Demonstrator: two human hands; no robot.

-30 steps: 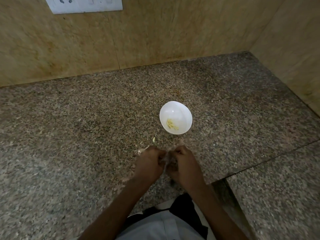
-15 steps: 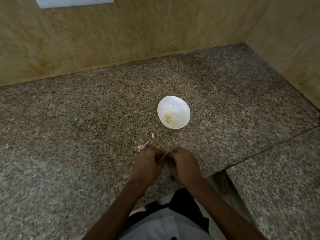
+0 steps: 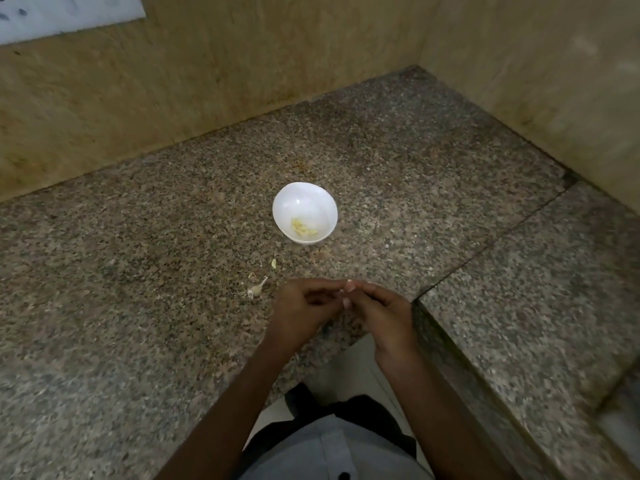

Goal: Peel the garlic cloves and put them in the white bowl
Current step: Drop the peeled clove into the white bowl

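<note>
From my remote seat I see the left hand and the right hand brought together over the front edge of the table. Their curled fingers meet on a small pale garlic clove. Both hands appear to pinch it, though most of it is hidden and I cannot tell how much skin is on it. I judge the clove to be very light, firm inside, with dry, papery skin that tears easily. Once bare it will likely be slick and a little sticky, so I would hold it across its fat middle with one hand and pick at the skin from a tip with the nails of the other. Squeezing hard could bruise it or shoot it out of the pinch. By my count there is one white bowl, standing near the middle of the table, well apart from the back corner. In it lies one small heap of peeled garlic, too blurred to count piece by piece. Between the bowl and the hands I count one loose pale piece and one stalk end with a skin scrap just beside it.
</note>
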